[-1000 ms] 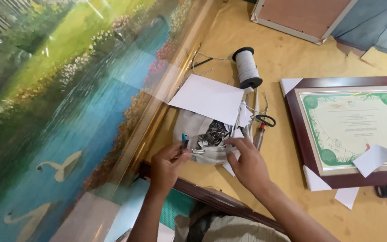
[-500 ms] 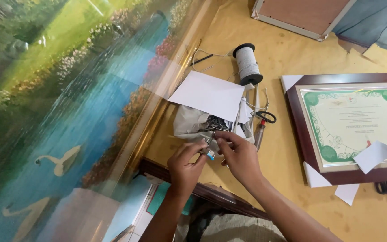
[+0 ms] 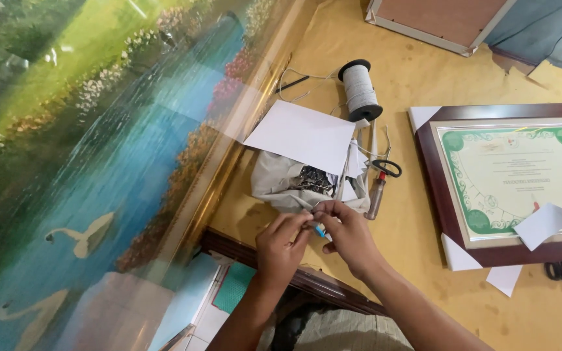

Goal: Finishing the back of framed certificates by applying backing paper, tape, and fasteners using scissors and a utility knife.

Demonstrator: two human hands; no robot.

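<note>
A small blue-tipped item [image 3: 319,231] is pinched between the fingertips of both hands just above the near edge of the yellow-brown table [image 3: 424,71]; it is too small and too covered by fingers to say what it is, though it may be a short tool or pin. The left hand [image 3: 283,244] has its fingers curled in around one end of it, and the right hand [image 3: 346,234] closes over the other end, thumb and forefinger pressed together on it, the two hands touching each other. Just beyond the knuckles lies a crumpled grey bag [image 3: 281,185] lying open, with a heap of small dark metal pieces [image 3: 312,179] showing inside. A white sheet of paper [image 3: 300,135] rests partly over the bag. Beside the bag on the right lie a wooden-handled tool [image 3: 375,198] and a pair of black-handled scissors [image 3: 385,168], and farther back stands a spool of white string [image 3: 360,90] with a loose strand trailing to the left. To the right, well apart from the hands, lies a dark wooden frame [image 3: 434,175] holding a green-bordered certificate [image 3: 512,172], with white paper corners tucked around it and a loose white scrap [image 3: 543,223] on top. On the left, a large landscape painting with swans [image 3: 79,162] in a gold frame leans across the table.
</note>
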